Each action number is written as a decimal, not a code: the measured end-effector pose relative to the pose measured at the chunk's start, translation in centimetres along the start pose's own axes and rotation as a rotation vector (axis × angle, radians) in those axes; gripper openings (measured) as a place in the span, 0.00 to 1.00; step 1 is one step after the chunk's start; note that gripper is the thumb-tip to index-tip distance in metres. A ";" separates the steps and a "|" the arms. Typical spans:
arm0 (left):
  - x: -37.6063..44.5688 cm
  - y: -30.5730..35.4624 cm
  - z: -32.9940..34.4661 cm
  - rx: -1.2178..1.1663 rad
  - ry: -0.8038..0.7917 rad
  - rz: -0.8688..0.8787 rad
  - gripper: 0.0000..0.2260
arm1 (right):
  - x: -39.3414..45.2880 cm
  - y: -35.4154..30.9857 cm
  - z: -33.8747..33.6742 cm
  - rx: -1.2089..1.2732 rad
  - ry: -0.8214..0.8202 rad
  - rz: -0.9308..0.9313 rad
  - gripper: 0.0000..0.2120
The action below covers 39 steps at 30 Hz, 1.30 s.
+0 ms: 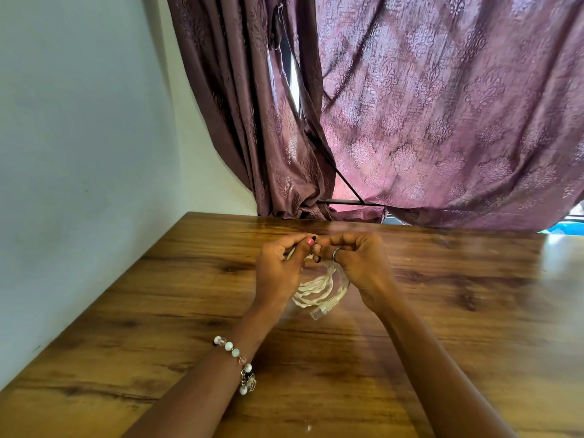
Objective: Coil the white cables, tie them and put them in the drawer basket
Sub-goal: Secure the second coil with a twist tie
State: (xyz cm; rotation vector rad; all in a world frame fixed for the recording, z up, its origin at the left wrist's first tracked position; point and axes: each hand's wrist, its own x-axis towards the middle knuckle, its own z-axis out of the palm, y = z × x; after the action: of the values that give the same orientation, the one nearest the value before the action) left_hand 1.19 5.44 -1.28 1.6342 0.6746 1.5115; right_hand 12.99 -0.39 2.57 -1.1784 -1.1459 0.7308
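A coiled white cable [319,287] hangs in loops between my two hands above the wooden table [189,311]. Its clear plug [317,312] dangles at the bottom of the coil. My left hand [279,270] grips the top of the coil, thumb up. My right hand [357,263], a ring on one finger, pinches a small black tie [317,258] at the top of the coil, right beside the left thumb. The upper part of the coil is hidden behind my fingers. No drawer basket is in view.
A white wall runs along the table's left edge. Purple patterned curtains [442,121] hang behind the far edge of the table. A beaded bracelet [237,363] sits on my left wrist.
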 end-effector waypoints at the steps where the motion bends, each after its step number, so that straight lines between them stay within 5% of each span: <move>1: 0.0 -0.1 0.0 -0.006 0.004 -0.010 0.06 | 0.0 0.0 0.0 0.004 0.004 -0.002 0.03; 13: 0.5 -0.2 0.2 -0.228 0.128 -0.201 0.04 | 0.6 0.4 -1.0 0.069 0.019 0.003 0.08; 25: 0.8 -0.7 -0.1 -0.289 0.232 -0.287 0.03 | 0.4 -0.1 -1.4 -0.545 -0.239 -0.297 0.07; 39: 0.8 0.1 0.0 -0.364 0.255 -0.342 0.04 | 1.4 2.3 -1.6 -0.792 -0.229 -0.605 0.08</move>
State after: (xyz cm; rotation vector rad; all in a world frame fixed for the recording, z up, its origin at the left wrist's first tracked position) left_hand 1.29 6.07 -0.75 1.0090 0.7235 1.4948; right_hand 15.24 1.01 0.85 -1.2831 -1.9667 -0.0910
